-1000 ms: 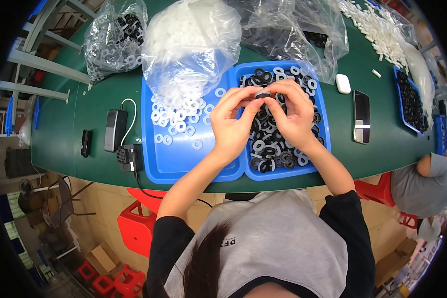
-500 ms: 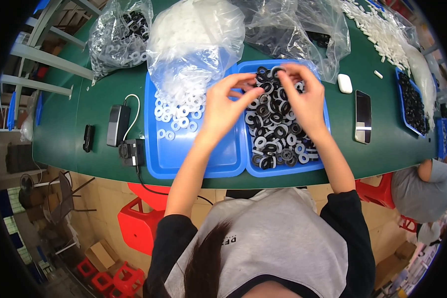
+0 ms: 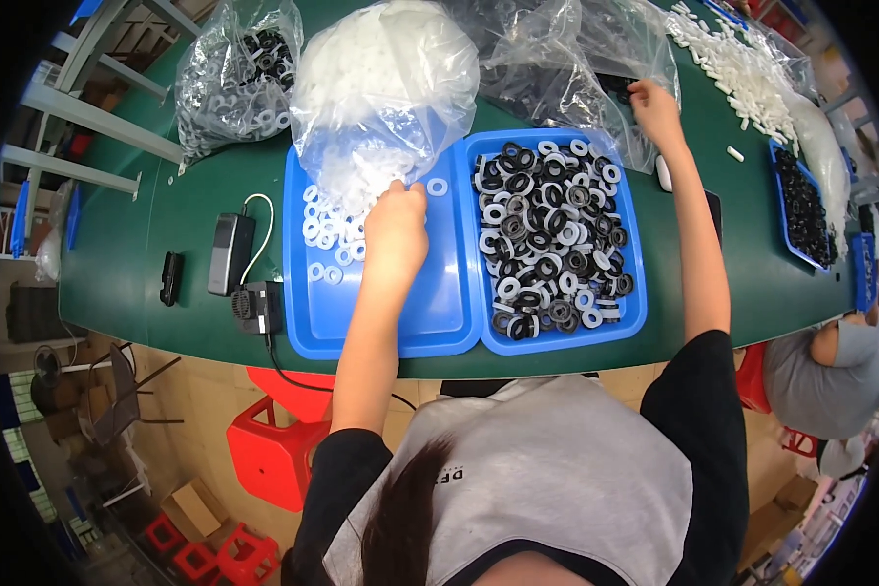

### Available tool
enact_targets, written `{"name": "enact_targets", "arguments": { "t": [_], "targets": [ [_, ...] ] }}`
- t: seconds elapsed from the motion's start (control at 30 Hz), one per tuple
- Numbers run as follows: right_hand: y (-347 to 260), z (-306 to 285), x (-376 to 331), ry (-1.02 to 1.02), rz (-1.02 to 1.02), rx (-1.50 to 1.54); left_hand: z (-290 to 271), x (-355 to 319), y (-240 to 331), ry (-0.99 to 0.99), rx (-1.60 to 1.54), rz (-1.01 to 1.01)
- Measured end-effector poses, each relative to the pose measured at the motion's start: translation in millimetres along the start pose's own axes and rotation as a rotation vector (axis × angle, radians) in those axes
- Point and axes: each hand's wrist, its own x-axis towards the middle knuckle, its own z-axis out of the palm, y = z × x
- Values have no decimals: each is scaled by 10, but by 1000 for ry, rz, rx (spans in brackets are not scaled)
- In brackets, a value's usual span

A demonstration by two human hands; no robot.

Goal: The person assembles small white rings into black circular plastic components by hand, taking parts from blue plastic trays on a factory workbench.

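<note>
My left hand (image 3: 397,227) is over the left blue tray (image 3: 430,327), fingers curled down into the loose white rings (image 3: 327,227). Its fingertips are hidden, so whatever they pinch cannot be seen. Farther off to the right, my right hand (image 3: 657,117) reaches to the mouth of a clear plastic bag (image 3: 557,73) with black rings (image 3: 615,88) in it. Its fingers are bent together at those rings; what lies between them is too small to make out. Between my arms, the right blue tray (image 3: 557,344) holds a heap of mixed black and whitish rings (image 3: 554,234).
A big clear bag of white rings (image 3: 386,78) leans into the left tray. Another bag (image 3: 239,83) stands farther left. A black power bank (image 3: 231,254), an adapter (image 3: 256,308) and a phone (image 3: 715,215) lie on the green table (image 3: 117,264). White cylinders (image 3: 732,73) are piled far right.
Both hands have parted from above the right tray. My left hand went left to the white rings, my right hand far right to the bag of black rings.
</note>
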Motion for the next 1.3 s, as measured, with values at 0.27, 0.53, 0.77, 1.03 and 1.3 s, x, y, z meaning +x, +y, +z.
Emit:
{"name": "enact_targets", "arguments": {
  "t": [0.27,0.53,0.77,1.03,1.3],
  "targets": [
    [-38,299,-4,-63,-132,-389,-85,56,36,84,-282,30],
    [-117,-29,-81,109,-108,-118,-213,132,210,-229,-1269,-52],
    [-1337,-599,-809,-102,157,1171,-234,78,296,-168,-1429,-15],
    [-2051,-430,-1405,-411,-40,1061,-156,39,453,-127,-1527,17],
    [-2072,-342,-1496,-208,-38,1084,-163,-23,548,-52,-1541,51]
  ]
}}
